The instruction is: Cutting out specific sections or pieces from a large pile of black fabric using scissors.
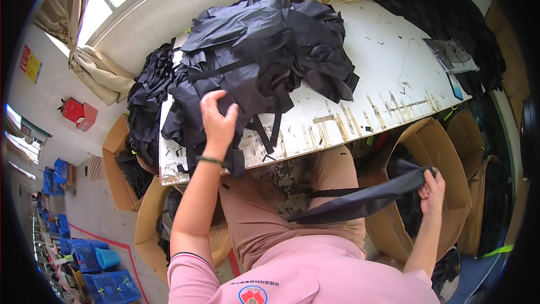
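Observation:
On the white table lies a big heap of black fabric pieces [242,39], with dark straps [275,129] trailing over its near side. My left hand [218,118] hovers over or rests at the near left of this heap, fingers apart and curved, holding nothing I can see. Out to the right, my right hand [432,190] is closed on one end of a black fabric piece [360,200]. That piece stretches leftward across my lap, and a narrow dark strap runs along it. It hangs in front of an open cardboard box.
The scuffed white table [388,39] carries tape strips and black scraps. More black fabric [444,17] and a plastic-wrapped packet [453,56] lie at its far right. Cardboard boxes [444,163] stand at my right, others [149,219] at my left. Blue crates [112,287] sit on the floor.

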The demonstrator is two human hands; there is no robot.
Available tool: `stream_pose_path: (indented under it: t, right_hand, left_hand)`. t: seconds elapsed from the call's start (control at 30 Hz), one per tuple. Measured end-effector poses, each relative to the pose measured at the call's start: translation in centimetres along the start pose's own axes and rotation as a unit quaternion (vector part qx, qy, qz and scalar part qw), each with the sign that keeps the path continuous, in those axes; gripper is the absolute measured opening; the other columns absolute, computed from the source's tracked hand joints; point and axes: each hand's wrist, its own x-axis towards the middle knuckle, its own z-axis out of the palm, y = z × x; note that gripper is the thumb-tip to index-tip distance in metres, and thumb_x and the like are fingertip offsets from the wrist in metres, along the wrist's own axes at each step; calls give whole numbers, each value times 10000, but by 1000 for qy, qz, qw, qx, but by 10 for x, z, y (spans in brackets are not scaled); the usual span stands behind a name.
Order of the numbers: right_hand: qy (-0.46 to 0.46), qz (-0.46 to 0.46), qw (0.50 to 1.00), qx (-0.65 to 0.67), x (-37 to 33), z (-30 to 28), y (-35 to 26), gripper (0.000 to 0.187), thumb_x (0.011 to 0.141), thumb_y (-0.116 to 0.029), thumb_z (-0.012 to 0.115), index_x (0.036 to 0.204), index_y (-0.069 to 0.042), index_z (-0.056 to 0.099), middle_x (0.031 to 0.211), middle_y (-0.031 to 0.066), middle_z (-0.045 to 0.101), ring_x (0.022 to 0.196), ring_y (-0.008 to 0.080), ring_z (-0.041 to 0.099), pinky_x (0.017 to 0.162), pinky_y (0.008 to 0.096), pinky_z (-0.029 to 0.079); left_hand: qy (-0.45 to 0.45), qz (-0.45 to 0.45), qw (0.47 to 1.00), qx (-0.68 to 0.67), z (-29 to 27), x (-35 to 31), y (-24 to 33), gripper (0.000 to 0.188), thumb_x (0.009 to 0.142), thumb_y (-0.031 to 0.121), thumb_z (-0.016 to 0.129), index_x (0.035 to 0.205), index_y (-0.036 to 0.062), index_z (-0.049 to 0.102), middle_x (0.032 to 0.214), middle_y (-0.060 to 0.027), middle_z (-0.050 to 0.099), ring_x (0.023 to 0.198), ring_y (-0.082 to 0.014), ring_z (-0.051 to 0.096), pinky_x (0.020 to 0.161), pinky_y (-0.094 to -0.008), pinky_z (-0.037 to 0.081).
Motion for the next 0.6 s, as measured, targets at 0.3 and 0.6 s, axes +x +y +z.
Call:
stream_pose_path:
  t: [0.3, 0.6]
  right_hand:
    - [491, -26, 856, -160, 9, -292, 110, 293, 881, -335, 671, 907, -59, 577, 529, -28, 399, 346, 74, 292, 319, 242, 203]
    - [287, -116, 889, -338, 32, -137, 129, 266, 907, -149, 624, 1103, 25, 580, 1011, 92, 621, 958, 186, 570, 892, 297, 421]
  left_hand:
    - [-45, 111, 983, 141, 41, 90, -11, 769, 744, 359, 747, 1367, 98, 379, 1422, -198, 341, 1317, -376, 326, 1083, -474, 276]
    - [-211, -63, 947, 235, 93, 184, 24, 1215, 597, 576, 805, 1515, 239, 85, 1566, -190, 74, 1454, -337, 86, 1110, -607, 141]
